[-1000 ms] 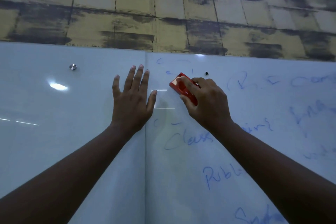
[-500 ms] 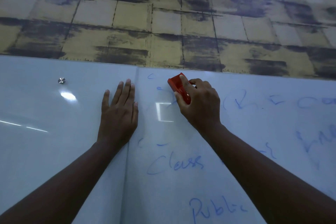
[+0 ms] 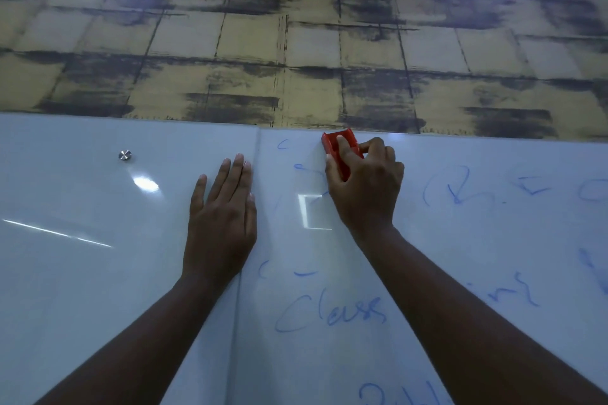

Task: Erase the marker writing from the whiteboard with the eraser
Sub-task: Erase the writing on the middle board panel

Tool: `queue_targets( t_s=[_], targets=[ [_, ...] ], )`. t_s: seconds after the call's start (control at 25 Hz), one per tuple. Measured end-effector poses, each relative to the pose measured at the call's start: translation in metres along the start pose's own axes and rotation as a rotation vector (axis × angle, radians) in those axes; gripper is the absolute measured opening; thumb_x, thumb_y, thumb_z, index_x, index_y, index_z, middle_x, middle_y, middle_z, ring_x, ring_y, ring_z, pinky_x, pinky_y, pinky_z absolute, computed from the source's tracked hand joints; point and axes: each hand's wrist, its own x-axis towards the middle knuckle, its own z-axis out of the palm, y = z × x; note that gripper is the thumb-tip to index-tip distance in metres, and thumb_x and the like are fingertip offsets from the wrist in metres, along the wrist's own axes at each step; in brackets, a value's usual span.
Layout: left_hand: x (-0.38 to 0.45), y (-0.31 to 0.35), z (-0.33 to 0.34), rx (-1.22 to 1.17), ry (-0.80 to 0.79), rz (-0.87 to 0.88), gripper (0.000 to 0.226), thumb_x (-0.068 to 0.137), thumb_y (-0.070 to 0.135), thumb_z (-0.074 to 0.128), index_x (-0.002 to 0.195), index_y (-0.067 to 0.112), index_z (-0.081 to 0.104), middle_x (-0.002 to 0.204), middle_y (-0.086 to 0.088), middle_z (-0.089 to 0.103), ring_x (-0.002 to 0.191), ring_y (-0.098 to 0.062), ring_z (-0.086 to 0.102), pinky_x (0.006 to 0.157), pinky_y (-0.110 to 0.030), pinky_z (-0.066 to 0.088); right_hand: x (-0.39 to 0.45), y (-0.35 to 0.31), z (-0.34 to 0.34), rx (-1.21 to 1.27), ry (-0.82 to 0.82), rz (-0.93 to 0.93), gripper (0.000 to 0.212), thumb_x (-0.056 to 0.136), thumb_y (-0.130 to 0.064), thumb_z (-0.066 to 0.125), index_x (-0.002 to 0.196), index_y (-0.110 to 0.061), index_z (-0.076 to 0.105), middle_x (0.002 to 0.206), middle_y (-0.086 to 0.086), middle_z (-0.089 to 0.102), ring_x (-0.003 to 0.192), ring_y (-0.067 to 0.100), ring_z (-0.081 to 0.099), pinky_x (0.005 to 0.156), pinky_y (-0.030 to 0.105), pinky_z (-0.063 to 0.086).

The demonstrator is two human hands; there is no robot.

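Right hand [image 3: 365, 187] has fingers and thumb curled round the red eraser [image 3: 342, 151], gripping it by its sides, pad face against the whiteboard [image 3: 460, 240]. Eraser sits right at the board's top edge, just right of the panel seam [image 3: 250, 207]. Left hand [image 3: 223, 217] is flat, fingers straight and together, pressing on the left panel beside the seam; holds nothing.

Risks, my read:
- Eraser is at the top edge; another upward push could run it off onto the wall [image 3: 296, 43].
- Small blue strokes [image 3: 302, 168] just left of the eraser hug the seam, easy to skip.
- "Class" [image 3: 329, 309] and the writing [image 3: 457, 187] towards the right edge look untouched; lots left.
- Glare patch [image 3: 144, 182] on the glossy surface may hide faint residue.
- Metal standoff [image 3: 124, 154] on the left panel could catch a wide sweep.
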Motion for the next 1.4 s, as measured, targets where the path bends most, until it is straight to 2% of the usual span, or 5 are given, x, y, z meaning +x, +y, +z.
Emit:
queue_targets(
  t_s=[0.2, 0.56, 0.8, 1.0, 1.4],
  targets=[
    [-0.003, 0.001, -0.002, -0.013, 0.006, -0.023, 0.059, 0.109, 0.029, 0.025, 0.163, 0.008, 0.037, 0.170, -0.008, 0.034, 0.160, -0.023, 0.029, 0.129, -0.056, 0.024, 0.009, -0.044, 0.014, 0.003, -0.050, 0.064, 0.045, 0.099, -0.044, 0.056, 0.136, -0.020, 0.066, 0.110, 0.013, 0.062, 0.098, 0.029, 0.058, 0.085, 0.044, 0.050],
    [-0.004, -0.010, 0.001, -0.013, 0.001, -0.025, 0.058, 0.111, 0.033, 0.026, 0.163, 0.011, 0.037, 0.171, -0.010, 0.032, 0.161, -0.028, 0.026, 0.128, -0.059, 0.023, 0.006, -0.059, 0.016, 0.035, -0.120, -0.244, 0.045, 0.099, -0.046, 0.056, 0.135, -0.020, 0.065, 0.115, 0.015, 0.062, 0.100, 0.029, 0.059, 0.083, 0.040, 0.043],
    [-0.007, -0.005, 0.000, 0.020, 0.023, -0.053, 0.059, 0.109, 0.030, 0.025, 0.163, 0.012, 0.039, 0.171, -0.009, 0.033, 0.160, -0.026, 0.028, 0.129, -0.056, 0.023, 0.026, 0.020, -0.002, -0.170, -0.059, 0.041, 0.044, 0.101, -0.048, 0.050, 0.134, -0.023, 0.066, 0.104, 0.013, 0.061, 0.095, 0.030, 0.058, 0.085, 0.041, 0.039],
    [-0.009, -0.001, 0.000, 0.040, 0.031, -0.067, 0.058, 0.109, 0.029, 0.028, 0.163, 0.012, 0.039, 0.172, -0.009, 0.032, 0.160, -0.026, 0.028, 0.129, -0.056, 0.024, 0.017, -0.023, 0.006, -0.091, -0.052, 0.224, 0.042, 0.100, -0.044, 0.056, 0.132, -0.020, 0.068, 0.107, 0.014, 0.060, 0.097, 0.030, 0.057, 0.086, 0.043, 0.043],
    [-0.014, -0.008, -0.004, -0.012, 0.015, -0.068, 0.058, 0.109, 0.031, 0.027, 0.163, 0.012, 0.039, 0.171, -0.008, 0.033, 0.160, -0.025, 0.027, 0.130, -0.054, 0.024, -0.014, -0.055, 0.009, 0.082, -0.112, -0.234, 0.047, 0.096, -0.047, 0.057, 0.134, -0.020, 0.066, 0.106, 0.011, 0.060, 0.093, 0.027, 0.058, 0.083, 0.041, 0.042]
  ],
)
